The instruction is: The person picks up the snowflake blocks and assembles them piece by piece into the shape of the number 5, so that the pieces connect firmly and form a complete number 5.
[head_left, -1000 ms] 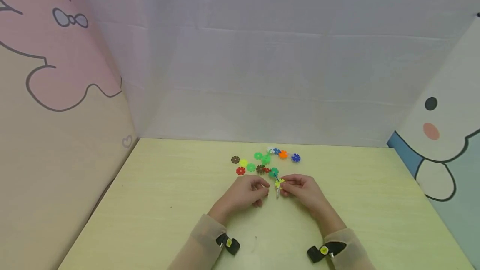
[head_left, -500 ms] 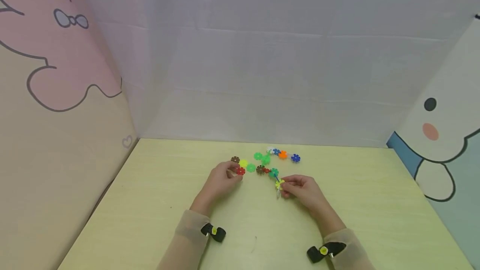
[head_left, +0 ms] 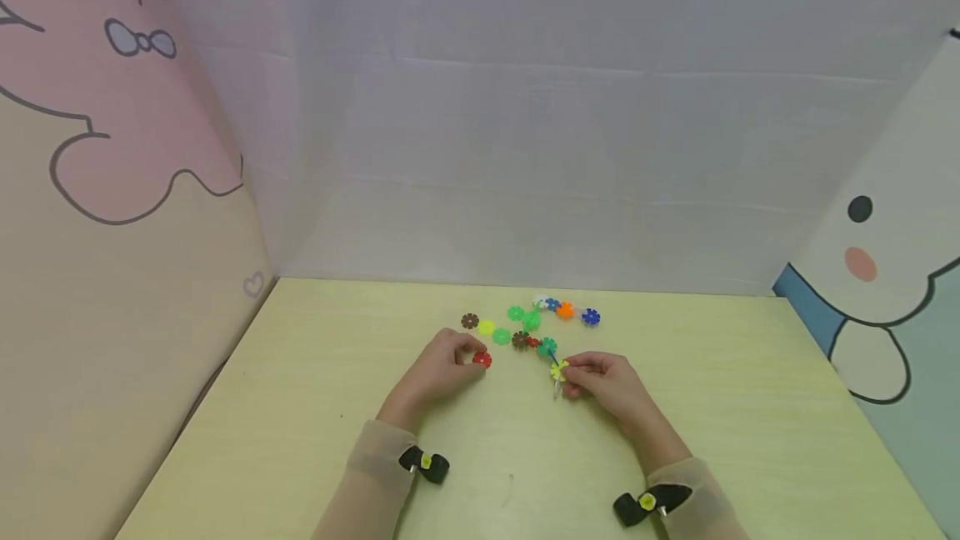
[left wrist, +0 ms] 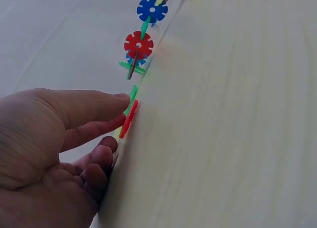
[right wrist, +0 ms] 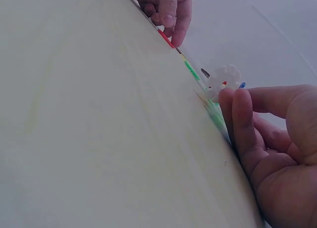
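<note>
Thumb and fingers of my left hand [head_left: 431, 373] are at a red notched interlocking disc [head_left: 482, 360], pinching it by its edge low over the table. The left wrist view shows the same red disc [left wrist: 130, 120] edge-on against the fingertips. With my right hand [head_left: 611, 382] I pinch a yellow interlocking disc [head_left: 558, 370] at the near end of a joined chain. A whitish disc [right wrist: 225, 77] stands by those fingertips in the right wrist view. Along the chain follow a teal disc [head_left: 547, 347], a small red disc [head_left: 532, 342] and a brown disc [head_left: 520, 340].
Loose brown [head_left: 469, 321], yellow [head_left: 487, 327] and green [head_left: 502, 336] discs lie beyond my left hand. Farther back are light green discs [head_left: 531, 320], an orange disc [head_left: 566, 310] and a dark blue disc [head_left: 591, 317]. A pale curtain [head_left: 480, 148] hangs behind the table.
My left hand has moved left from beside the chain to the red disc, then drawn that disc a little toward me. The right hand stays at the yellow disc.
</note>
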